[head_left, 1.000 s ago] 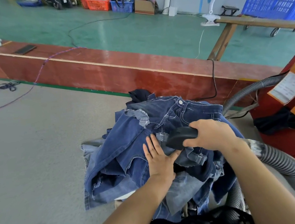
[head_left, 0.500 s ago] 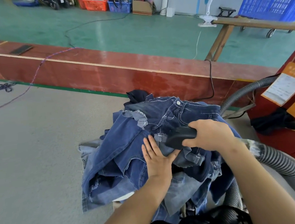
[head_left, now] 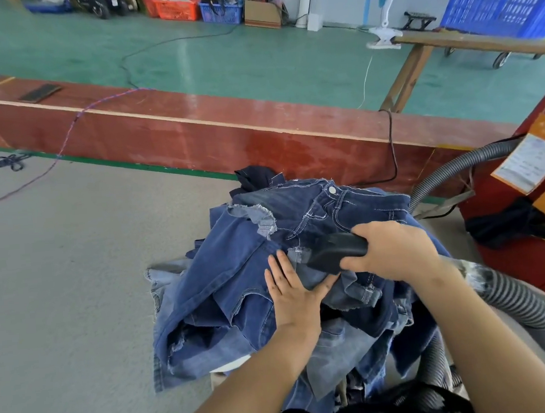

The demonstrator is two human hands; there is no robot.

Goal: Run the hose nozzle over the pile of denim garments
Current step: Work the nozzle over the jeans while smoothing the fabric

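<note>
A pile of blue denim garments [head_left: 238, 290] lies on the grey felt table [head_left: 75, 287], with dark jeans on top. My right hand [head_left: 395, 252] grips the black hose nozzle [head_left: 333, 253], whose mouth rests on the top jeans. A grey ribbed hose [head_left: 517, 304] runs back from the nozzle past my right arm. Flat on the denim just left of the nozzle, my left hand [head_left: 291, 293] presses down with straight fingers.
A red wooden ledge [head_left: 226, 138] borders the table's far side, with a phone [head_left: 39, 93] on it. Another grey hose section [head_left: 451, 172] arcs toward a red machine [head_left: 533, 218] at the right. Cords cross the table's left part.
The nozzle and both hands stay at nearly the same spot on the jeans; only the view has shifted slightly.
</note>
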